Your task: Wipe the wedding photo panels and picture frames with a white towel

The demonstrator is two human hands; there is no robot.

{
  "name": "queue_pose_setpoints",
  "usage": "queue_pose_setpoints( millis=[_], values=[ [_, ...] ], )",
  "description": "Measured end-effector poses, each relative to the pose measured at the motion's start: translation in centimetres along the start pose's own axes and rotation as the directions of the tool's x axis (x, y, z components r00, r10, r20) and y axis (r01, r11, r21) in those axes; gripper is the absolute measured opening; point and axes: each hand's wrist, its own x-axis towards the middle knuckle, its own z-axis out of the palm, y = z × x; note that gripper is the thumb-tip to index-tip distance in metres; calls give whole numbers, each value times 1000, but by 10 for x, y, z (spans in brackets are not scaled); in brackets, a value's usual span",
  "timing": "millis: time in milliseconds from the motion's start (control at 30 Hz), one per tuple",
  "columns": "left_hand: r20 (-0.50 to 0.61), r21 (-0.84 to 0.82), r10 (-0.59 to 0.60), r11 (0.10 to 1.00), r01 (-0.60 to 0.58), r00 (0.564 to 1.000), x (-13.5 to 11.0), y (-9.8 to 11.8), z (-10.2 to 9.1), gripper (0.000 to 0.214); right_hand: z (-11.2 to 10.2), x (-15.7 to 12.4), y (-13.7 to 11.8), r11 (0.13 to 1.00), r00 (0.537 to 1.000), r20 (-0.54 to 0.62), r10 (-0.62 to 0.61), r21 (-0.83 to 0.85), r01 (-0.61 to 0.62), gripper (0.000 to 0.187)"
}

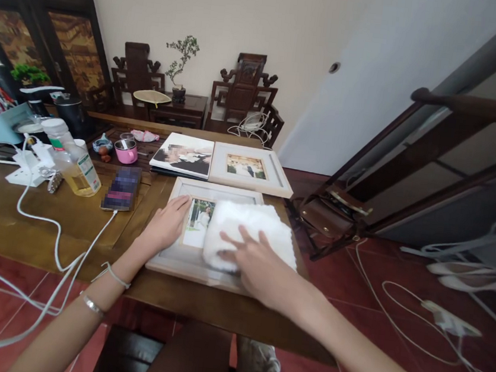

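A white picture frame (176,261) with a photo lies flat on the wooden table (23,226) in front of me. My left hand (165,224) rests flat on its left side, fingers stretched out, pinning it down. A folded white fluffy cloth (248,225) covers the frame's right half. My right hand (257,264) presses down on the cloth's near edge with fingers spread.
Two more framed photos (250,168) lie behind it. To the left are a phone (121,188) on a charging cable, a bottle of yellow liquid (74,163), a pink cup (125,151) and a power strip (26,169). Carved chairs stand at the wall; a stair rail (463,106) rises at right.
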Motion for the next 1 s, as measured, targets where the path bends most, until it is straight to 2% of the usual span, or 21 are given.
queue_pose_setpoints(
  millis=[133,233,367,500,567,633,733,833,933,1000],
  values=[
    [-2,17,16,1000,-16,1000,0,0,-2,48,-14,-40,-24,987,983,154,-95,142,73,73],
    [-12,23,35,999,-34,999,1,-3,-1,48,-12,-42,-21,979,990,108,-95,190,73,77],
    [-38,8,72,997,-72,997,3,-9,3,48,6,-11,7,994,997,-76,-14,103,22,78],
    [-55,-15,95,995,-96,994,3,-13,5,48,22,33,49,994,959,-270,90,-39,-104,72],
    [-55,-23,91,995,-92,994,4,-13,5,48,24,50,64,984,935,-334,122,-82,-158,70],
    [-58,-27,85,996,-86,995,4,-13,5,47,25,59,68,976,928,-346,138,-111,-187,69],
    [-68,-31,84,996,-87,994,5,-13,6,46,21,52,52,970,951,-267,156,-137,-198,69],
    [-79,-33,89,995,-92,993,5,-13,7,46,9,21,17,986,987,-88,136,-83,-143,71],
    [-79,-39,86,995,-89,993,5,-12,6,46,-7,-17,-16,999,995,99,-24,51,19,73],
    [-74,-42,83,995,-86,994,5,-12,5,46,-16,-35,-29,988,981,162,-102,130,81,73]
  ],
)
